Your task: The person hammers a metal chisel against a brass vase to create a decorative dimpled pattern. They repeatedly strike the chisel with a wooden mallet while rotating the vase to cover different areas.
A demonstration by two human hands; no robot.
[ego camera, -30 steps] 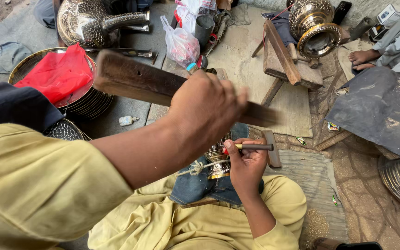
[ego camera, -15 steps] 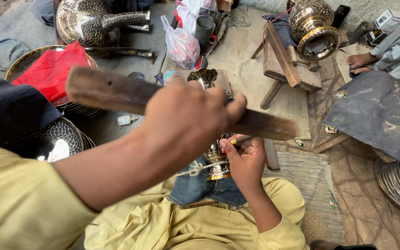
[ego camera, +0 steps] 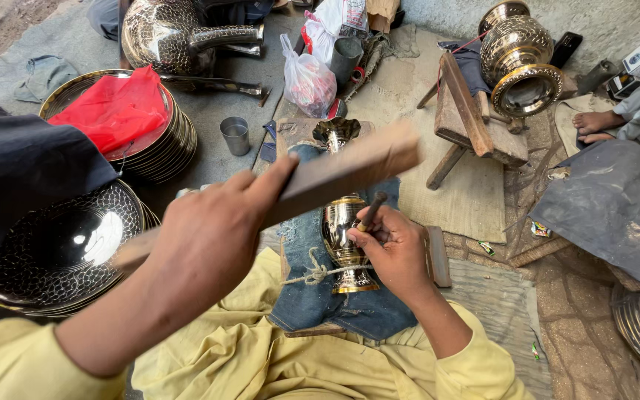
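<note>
My left hand [ego camera: 205, 248] grips a flat wooden bat [ego camera: 338, 172] that slants up to the right, held above a brass vase [ego camera: 341, 231]. The vase lies on a blue denim cloth [ego camera: 307, 296] over my lap, with a rope [ego camera: 312, 272] tied around its neck near the foot. My right hand [ego camera: 392, 248] rests on the vase and pinches a short dark chisel [ego camera: 371, 211] with its tip against the metal. The bat's end hangs just above the chisel's top.
A stack of engraved plates [ego camera: 64, 248] lies at my left. A second stack with a red cloth [ego camera: 116, 111] is behind, with a metal cup [ego camera: 235, 135] and a plastic bag [ego camera: 307, 78]. A wooden stool [ego camera: 468, 122] holds a brass pot [ego camera: 520, 63]. Another person's foot [ego camera: 600, 122] is at the right.
My left hand with the bat has swung down and toward me, uncovering the vase. The right hand keeps the chisel on the vase.
</note>
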